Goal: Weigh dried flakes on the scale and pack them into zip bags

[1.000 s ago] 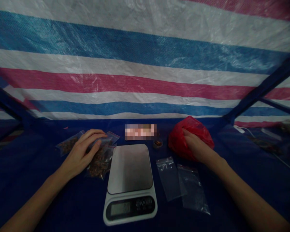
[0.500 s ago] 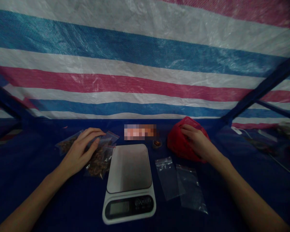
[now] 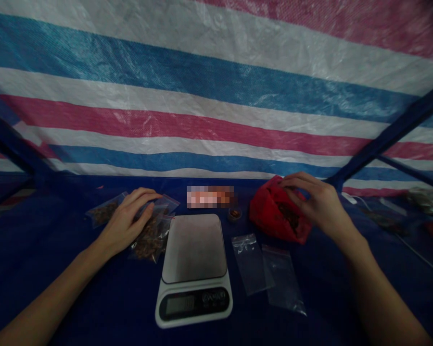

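My left hand [image 3: 132,218] lies over clear zip bags [image 3: 149,242] filled with brown dried pieces, left of the scale. Its fingers are stretched out and its thumb is apart. At the far rim of a red plastic bag [image 3: 265,214], my right hand [image 3: 310,194] has its fingertips bent together, seemingly pinching the edge. The bag gapes, and dark brown contents [image 3: 289,215] show inside. Between my hands stands a white digital scale [image 3: 195,250] with a bare metal plate. Two flat, unfilled zip bags [image 3: 250,264] overlap to its right.
A small round cup [image 3: 234,214] with brown bits sits behind the scale, near a blurred-out packet [image 3: 209,197]. A striped tarp [image 3: 202,91] hangs behind the blue table. Blue frame bars [image 3: 389,134] slant at both sides. A white cable [image 3: 418,247] runs at the right.
My right hand has come up out of the red bag and moved right. The bag's mouth is wider and its contents now show. My left hand has barely moved.
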Tool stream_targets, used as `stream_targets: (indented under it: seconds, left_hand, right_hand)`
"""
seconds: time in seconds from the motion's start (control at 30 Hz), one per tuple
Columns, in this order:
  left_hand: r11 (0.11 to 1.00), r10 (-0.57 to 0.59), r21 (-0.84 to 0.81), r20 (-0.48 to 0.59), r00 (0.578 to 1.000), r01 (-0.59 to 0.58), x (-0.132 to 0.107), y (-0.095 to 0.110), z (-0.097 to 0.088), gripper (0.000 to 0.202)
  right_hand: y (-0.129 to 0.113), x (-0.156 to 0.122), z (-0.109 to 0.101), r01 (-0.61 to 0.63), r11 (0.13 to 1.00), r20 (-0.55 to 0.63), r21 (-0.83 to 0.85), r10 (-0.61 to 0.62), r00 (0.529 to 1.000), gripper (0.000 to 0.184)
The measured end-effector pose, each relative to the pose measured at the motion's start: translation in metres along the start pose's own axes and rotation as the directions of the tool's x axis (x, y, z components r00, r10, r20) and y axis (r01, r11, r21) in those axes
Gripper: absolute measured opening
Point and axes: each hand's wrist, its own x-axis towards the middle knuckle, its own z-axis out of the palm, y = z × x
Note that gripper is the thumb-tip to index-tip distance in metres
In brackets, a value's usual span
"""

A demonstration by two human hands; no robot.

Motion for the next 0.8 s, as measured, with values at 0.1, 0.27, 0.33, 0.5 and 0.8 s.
stream_targets:
  seconds: [0.1, 0.27, 0.33, 0.5, 0.8]
  left_hand:
    - [1.000, 0.003, -0.008, -0.008, 1.000, -0.003, 0.000, -0.001, 0.001, 0.032]
    - [1.000, 0.015, -0.016, -0.006, 1.000, -0.015, 0.001, 0.001, 0.000, 0.031]
    - [1.000, 0.021, -0.020, -0.003, 1.000, -0.021, 0.001, 0.001, 0.000, 0.031]
    - [1.000, 0.022, -0.022, 0.002, 1.000, -0.022, 0.001, 0.002, 0.000, 0.031]
    - [0.999, 0.022, -0.032, 0.014, 1.000, -0.022, 0.001, 0.004, 0.000, 0.031]
  right_hand:
    - [-0.027, 0.009, 0.011, 0.040, 0.996, 0.083, 0.081, -0.047, 0.995, 0.021]
    - [-0.057, 0.015, 0.045, 0.075, 0.972, 0.238, 0.224, -0.129, 0.963, 0.027]
    - [-0.061, 0.014, 0.055, 0.055, 0.957, 0.261, 0.286, -0.133, 0.956, 0.025]
    - [-0.060, 0.013, 0.069, 0.035, 0.927, 0.287, 0.373, -0.151, 0.946, 0.024]
    - [-0.056, 0.015, 0.072, -0.034, 0.896, 0.202, 0.442, -0.062, 0.977, 0.015]
